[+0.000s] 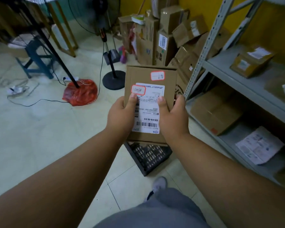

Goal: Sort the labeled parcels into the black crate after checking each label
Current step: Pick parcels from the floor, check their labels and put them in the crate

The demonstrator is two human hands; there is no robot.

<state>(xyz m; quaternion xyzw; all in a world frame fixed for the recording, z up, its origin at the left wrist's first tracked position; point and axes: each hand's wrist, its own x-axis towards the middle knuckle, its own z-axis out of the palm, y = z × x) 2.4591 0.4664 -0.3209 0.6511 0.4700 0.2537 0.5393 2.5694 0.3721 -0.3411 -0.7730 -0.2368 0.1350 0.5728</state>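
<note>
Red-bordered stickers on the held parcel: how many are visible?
2. One red-bordered sticker near the parcel top right; another overlaps the shipping label top left corner.

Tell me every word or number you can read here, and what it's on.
"520-H116-00-013": upside down on the white label of the parcel held by left hand and right hand.
Red-edged stickers: handwriting, unreadable.
Label's small print: too small.
Shelf labels: blurred.

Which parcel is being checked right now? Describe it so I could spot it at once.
Start at the grey metal shelving on the right; just left of it, both hands hold a flat brown cardboard parcel above the black crate. Unlike the others, it carries two red-bordered stickers and a white barcode label.
</note>
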